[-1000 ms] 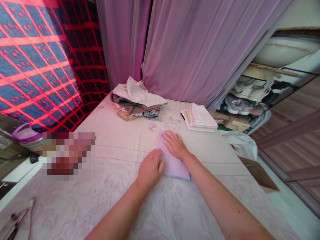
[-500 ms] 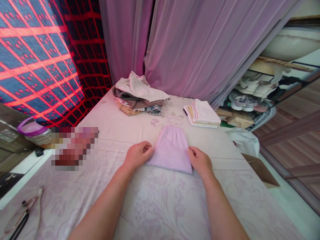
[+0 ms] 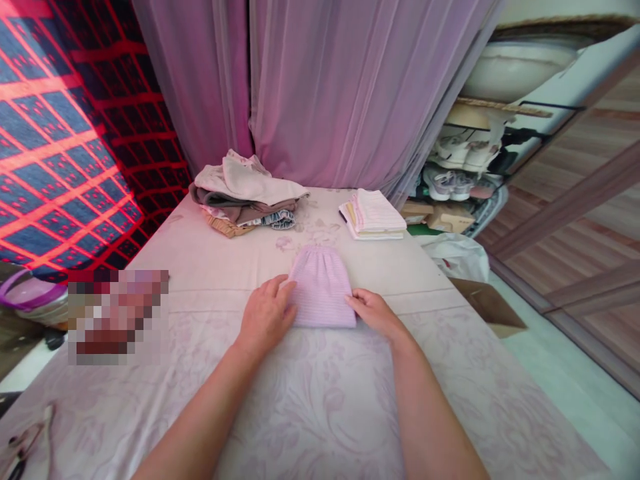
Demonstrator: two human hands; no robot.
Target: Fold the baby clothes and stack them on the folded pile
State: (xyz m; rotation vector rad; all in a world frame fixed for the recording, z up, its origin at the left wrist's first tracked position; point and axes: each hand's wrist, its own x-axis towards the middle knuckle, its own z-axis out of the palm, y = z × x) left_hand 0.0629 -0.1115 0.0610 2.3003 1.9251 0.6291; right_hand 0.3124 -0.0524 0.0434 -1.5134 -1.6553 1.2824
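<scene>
A folded lilac garment (image 3: 323, 287) with fine stripes and a gathered, elastic-looking waist lies flat on the bed-like surface in front of me. It looks like small pants, though the fold hides its full shape. My left hand (image 3: 267, 310) rests at its left edge, fingers loosely apart and the tips on the cloth. At the opposite edge, my right hand (image 3: 373, 310) pinches the fabric near the lower right corner between thumb and fingers.
A loose heap of clothes (image 3: 250, 190) sits at the back left, partly on a wicker basket (image 3: 227, 223). To its right stands a neat folded stack (image 3: 375, 217). Glasses (image 3: 33, 437) lie at the near left, below a blurred-out item (image 3: 120, 313). Purple curtains (image 3: 340, 93) hang behind.
My view has turned right, so everything sits further left. My left hand has opened from a pinch, its fingers now spread over the garment's left edge. My right hand stays at the right edge.
</scene>
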